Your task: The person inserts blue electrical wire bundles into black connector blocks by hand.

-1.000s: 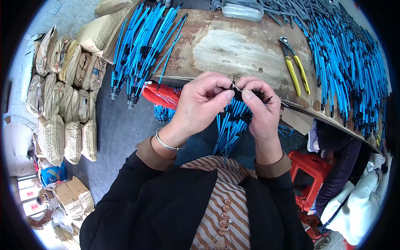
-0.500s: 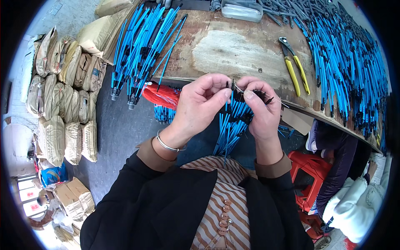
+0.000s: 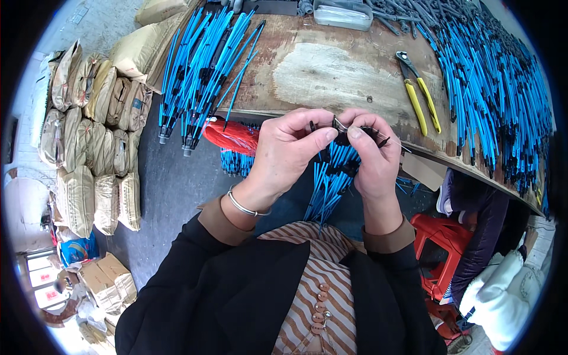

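Just off the near edge of the bench, my two hands meet close together. Thumb and forefinger of my left hand [image 3: 283,148] are pinched on a small black piece [image 3: 313,126]. My right hand [image 3: 378,151] is closed on a bunch of small black pieces [image 3: 370,134] with a thin pale wire [image 3: 340,123] running through or beside them; which of the two I cannot tell. Below the fingers hang several blue rods [image 3: 328,177] with black fittings, perhaps joined to the black pieces. My fingers hide where they meet.
Pliers [image 3: 419,94] with yellow handles lie on the wooden bench [image 3: 319,71]. Blue rods [image 3: 204,71] overhang its left end; a large heap [image 3: 491,94] covers the right. A plastic tray [image 3: 343,15] stands at the back. A red bundle [image 3: 234,136] hangs left; a red stool [image 3: 441,251] stands right.
My left hand has shifted slightly right, closer to my right hand, and the black piece in its fingers has tilted. My right hand has stayed nearly in place.
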The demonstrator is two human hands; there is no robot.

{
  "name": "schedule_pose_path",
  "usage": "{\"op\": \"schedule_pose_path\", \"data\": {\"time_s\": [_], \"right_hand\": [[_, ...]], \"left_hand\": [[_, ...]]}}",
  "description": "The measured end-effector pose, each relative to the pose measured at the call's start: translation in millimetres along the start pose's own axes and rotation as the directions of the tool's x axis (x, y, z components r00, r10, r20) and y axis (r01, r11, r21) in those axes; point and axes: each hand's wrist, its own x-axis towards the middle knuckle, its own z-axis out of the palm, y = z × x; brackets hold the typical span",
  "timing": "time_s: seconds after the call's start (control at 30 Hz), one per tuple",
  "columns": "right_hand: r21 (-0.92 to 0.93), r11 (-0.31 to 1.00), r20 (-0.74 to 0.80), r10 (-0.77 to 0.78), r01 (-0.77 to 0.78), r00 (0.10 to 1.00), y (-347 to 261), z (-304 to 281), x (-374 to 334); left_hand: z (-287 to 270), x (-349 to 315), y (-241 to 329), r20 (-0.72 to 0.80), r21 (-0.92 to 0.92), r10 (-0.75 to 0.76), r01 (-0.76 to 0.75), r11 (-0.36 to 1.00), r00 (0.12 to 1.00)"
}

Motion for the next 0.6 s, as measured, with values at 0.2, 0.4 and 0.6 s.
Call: {"op": "schedule_pose_path", "data": {"time_s": [0.2,0.4,0.6], "right_hand": [[-0.035,0.999,-0.028,0.012,-0.013,1.0,-3.9,2.9,0.5],[0.029,0.999,-0.004,0.032,-0.032,0.999,-5.0,0.7,0.1],[0.027,0.999,0.019,0.035,-0.035,0.999,-5.4,-1.2,0.5]], "left_hand": [[3.9,-2.1,-0.8,0.034,-0.155,-0.039,0.044,0.987,0.999],[2.7,-1.7,-1.3,0.018,-0.168,-0.038,0.04,0.985,0.999],[0.3,-1.4,0.3,0.065,-0.148,-0.03,0.039,0.988,0.997]]}}
